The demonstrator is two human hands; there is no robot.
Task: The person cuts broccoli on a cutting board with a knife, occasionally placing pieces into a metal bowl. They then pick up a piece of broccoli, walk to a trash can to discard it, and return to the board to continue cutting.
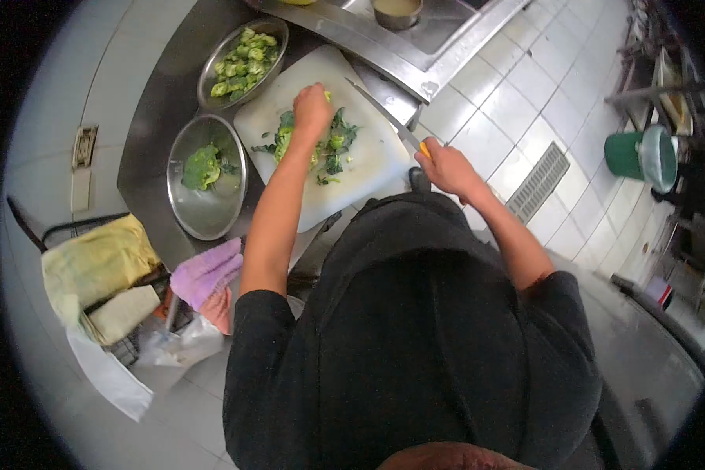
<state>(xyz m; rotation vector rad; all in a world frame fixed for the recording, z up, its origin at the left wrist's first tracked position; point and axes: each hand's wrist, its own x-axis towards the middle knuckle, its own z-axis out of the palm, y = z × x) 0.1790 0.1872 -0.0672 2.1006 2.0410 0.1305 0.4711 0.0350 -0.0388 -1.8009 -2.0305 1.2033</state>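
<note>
My right hand (449, 166) is wrapped round the orange handle of a knife (385, 114), whose long blade slants over the right edge of the white cutting board (372, 160). Over the upper middle of the board, my left hand (313, 110) is closed, with a bit of light green broccoli (327, 95) showing at its fingers. Broccoli leaves and stem scraps (338, 145) lie scattered on the board below it. To the left, a steel bowl (173, 192) holds one broccoli head (202, 168). Cut florets (248, 63) fill another steel bowl (204, 92) farther up.
A steel sink (446, 35) with a metal pot (398, 14) is beyond the board. At lower left are a purple cloth (205, 274) and a rack with a yellow cloth (102, 254). A green bin (623, 155) and floor drain (539, 182) are on the right.
</note>
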